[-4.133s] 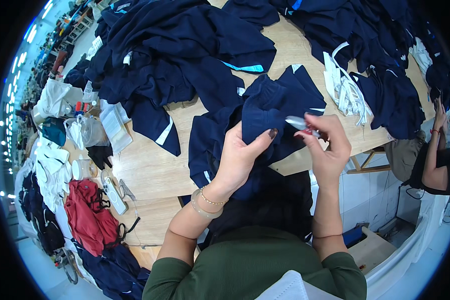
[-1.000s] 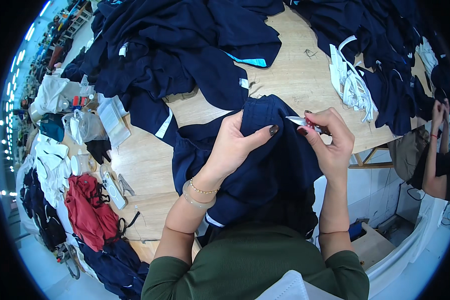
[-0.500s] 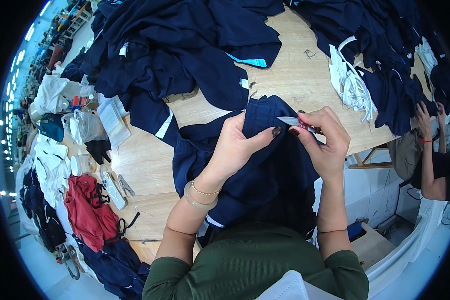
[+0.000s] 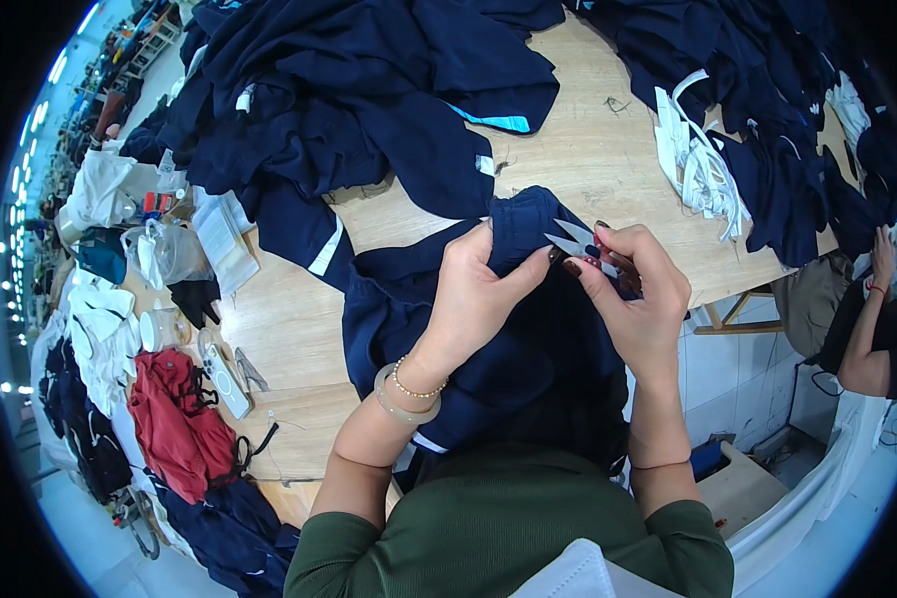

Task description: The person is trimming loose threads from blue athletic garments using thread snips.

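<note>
A navy garment with a gathered elastic waistband [image 4: 521,227] lies over the table edge in front of me. My left hand [image 4: 476,284] grips the waistband, its thumb on the cloth and its fingers hidden behind. Beside it, my right hand [image 4: 640,282] holds small thread snips [image 4: 575,243] with pointed silver blades and a red part near the fingers. The blades stand apart, their tips pointing left at the waistband close to my left thumb. Whether they touch the cloth I cannot tell.
More navy garments [image 4: 309,110] are heaped at the far left, with others at the far right. White strips [image 4: 698,164] lie beside that right heap. On the left are a red bag [image 4: 181,424], a phone [image 4: 231,384] and plastic bags [image 4: 164,254]. A co-worker's arm [image 4: 872,309] shows at right.
The snips' blades have opened, and the right hand has shifted slightly. My left hand keeps its grip on the waistband. At right, the co-worker's arms have moved.
</note>
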`<state>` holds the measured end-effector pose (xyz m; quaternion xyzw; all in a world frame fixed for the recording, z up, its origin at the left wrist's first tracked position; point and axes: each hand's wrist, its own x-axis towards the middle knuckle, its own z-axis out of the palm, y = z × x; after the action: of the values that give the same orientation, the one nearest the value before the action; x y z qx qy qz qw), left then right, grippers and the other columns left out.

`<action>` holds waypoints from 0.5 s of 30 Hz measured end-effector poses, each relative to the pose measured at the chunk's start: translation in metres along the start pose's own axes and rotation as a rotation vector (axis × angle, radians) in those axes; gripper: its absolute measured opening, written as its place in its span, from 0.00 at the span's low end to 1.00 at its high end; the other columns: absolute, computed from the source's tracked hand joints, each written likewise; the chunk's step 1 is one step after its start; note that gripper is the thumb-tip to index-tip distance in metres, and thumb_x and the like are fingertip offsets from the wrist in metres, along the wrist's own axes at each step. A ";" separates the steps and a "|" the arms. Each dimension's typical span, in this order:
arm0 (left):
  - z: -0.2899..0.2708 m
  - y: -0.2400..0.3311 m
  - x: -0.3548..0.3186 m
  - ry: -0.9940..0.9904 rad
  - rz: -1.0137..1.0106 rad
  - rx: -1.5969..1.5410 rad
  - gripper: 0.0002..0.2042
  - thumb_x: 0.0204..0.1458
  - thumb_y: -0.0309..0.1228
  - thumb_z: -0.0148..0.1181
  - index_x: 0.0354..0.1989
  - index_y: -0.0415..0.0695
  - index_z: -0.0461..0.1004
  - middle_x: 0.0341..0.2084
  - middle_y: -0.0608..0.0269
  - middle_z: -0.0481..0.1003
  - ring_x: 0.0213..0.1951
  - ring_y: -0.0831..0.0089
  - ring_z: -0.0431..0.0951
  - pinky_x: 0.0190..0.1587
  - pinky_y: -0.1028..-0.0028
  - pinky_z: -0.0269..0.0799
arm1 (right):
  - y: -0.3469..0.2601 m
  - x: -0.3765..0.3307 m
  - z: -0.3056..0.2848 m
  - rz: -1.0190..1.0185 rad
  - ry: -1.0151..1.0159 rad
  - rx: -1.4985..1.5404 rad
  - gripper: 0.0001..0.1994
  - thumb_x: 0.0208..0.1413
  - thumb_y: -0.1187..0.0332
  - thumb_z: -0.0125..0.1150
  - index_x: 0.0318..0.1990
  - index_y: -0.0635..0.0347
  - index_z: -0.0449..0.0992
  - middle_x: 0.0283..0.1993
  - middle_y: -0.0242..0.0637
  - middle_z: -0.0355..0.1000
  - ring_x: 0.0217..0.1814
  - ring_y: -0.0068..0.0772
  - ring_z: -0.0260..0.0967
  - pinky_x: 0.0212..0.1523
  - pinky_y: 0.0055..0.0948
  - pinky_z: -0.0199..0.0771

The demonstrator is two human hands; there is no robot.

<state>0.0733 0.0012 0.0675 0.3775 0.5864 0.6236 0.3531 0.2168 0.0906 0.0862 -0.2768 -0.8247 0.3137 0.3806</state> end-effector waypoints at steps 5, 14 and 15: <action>-0.001 -0.002 0.000 0.002 -0.007 0.014 0.08 0.50 0.19 0.60 0.39 0.34 0.75 0.30 0.64 0.77 0.33 0.82 0.73 0.39 0.79 0.70 | 0.000 0.001 0.000 -0.037 -0.005 -0.039 0.13 0.42 0.75 0.72 0.36 0.65 0.74 0.27 0.37 0.72 0.27 0.27 0.72 0.25 0.21 0.70; -0.001 0.008 -0.001 -0.011 0.011 -0.007 0.08 0.50 0.19 0.60 0.39 0.34 0.75 0.32 0.64 0.78 0.35 0.83 0.73 0.40 0.80 0.71 | 0.006 -0.004 0.011 0.110 0.016 0.200 0.13 0.45 0.75 0.71 0.37 0.66 0.74 0.28 0.32 0.72 0.29 0.15 0.69 0.29 0.15 0.68; -0.002 0.007 -0.001 -0.013 -0.019 -0.016 0.08 0.50 0.19 0.60 0.39 0.34 0.76 0.32 0.64 0.78 0.35 0.83 0.73 0.40 0.80 0.71 | 0.006 -0.005 0.015 0.156 0.040 0.317 0.12 0.46 0.75 0.71 0.37 0.66 0.74 0.29 0.30 0.72 0.30 0.13 0.67 0.30 0.13 0.68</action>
<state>0.0722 -0.0011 0.0744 0.3731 0.5825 0.6227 0.3657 0.2094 0.0868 0.0718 -0.2826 -0.7333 0.4626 0.4104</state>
